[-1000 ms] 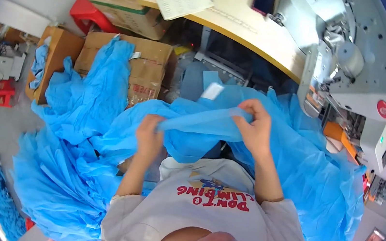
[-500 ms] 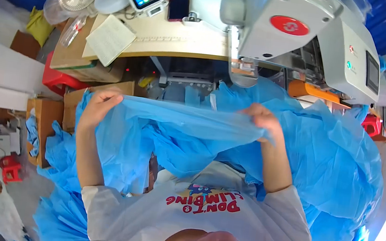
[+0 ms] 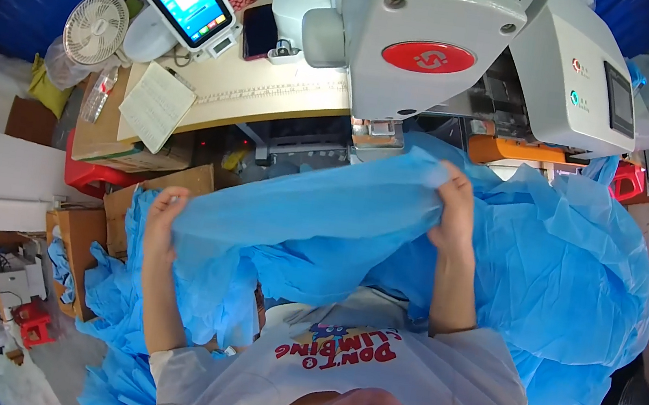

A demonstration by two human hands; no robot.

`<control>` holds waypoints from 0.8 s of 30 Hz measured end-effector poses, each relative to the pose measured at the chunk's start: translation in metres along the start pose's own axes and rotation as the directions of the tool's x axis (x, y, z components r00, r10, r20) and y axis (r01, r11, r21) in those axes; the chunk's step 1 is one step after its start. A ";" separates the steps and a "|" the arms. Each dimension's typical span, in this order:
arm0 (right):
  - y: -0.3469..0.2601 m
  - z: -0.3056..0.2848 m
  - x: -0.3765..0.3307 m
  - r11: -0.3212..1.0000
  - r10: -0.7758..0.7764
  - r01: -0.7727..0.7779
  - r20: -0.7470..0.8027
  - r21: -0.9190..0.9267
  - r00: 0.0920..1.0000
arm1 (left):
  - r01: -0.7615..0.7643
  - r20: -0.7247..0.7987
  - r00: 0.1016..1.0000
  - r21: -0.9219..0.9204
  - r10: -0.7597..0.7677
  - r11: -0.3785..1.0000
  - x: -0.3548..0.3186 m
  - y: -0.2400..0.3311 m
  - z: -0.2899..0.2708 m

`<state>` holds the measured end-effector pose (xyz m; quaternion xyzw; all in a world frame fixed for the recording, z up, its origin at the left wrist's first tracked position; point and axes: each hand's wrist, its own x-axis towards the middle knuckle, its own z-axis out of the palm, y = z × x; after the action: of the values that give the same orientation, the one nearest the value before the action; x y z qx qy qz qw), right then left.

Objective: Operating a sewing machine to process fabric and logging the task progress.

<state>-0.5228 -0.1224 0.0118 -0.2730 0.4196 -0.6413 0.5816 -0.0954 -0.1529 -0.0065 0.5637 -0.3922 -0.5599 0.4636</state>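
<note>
A long piece of thin, translucent blue fabric [image 3: 307, 208] is stretched between my two hands, in front of my chest and below the machine. My left hand [image 3: 165, 222] pinches its left end, which sits lower. At the right end, raised toward the sewing machine [image 3: 411, 42], my right hand [image 3: 455, 207] is closed on the fabric's edge. From this band the rest of the fabric hangs in loose folds over my lap. Whether it joins the big heap of blue fabric [image 3: 554, 265] on my right, I cannot tell.
Behind the fabric is the worktable [image 3: 272, 101], with a notebook [image 3: 157, 107], a phone [image 3: 260, 32] and a lit control screen [image 3: 192, 5]. A white fan [image 3: 96, 29] stands at the far left. Cardboard boxes [image 3: 79, 232] and a red stool [image 3: 35, 322] are on the left.
My right hand has risen and my left hand has dropped a little, so the stretched fabric now slants up to the right and spreads wider. The view has shifted too.
</note>
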 end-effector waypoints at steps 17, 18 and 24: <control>0.000 0.023 0.042 0.510 -0.335 0.093 -0.098 -0.855 0.937 | -0.010 0.253 0.964 0.324 -0.076 0.946 0.077 0.038 -0.011; 0.005 0.018 0.040 0.511 -0.337 0.086 -0.107 -0.855 0.935 | -0.069 0.221 0.975 0.354 -0.012 0.933 0.061 0.037 0.001; 0.016 0.018 0.052 0.469 -0.434 0.220 -0.006 -0.856 0.901 | -0.177 0.033 0.965 0.816 0.262 0.550 0.023 -0.044 -0.058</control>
<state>-0.5083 -0.1766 -0.0002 -0.5190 0.6757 -0.4865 0.1933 -0.0398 -0.1583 -0.0587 0.6845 -0.6501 -0.2289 0.2375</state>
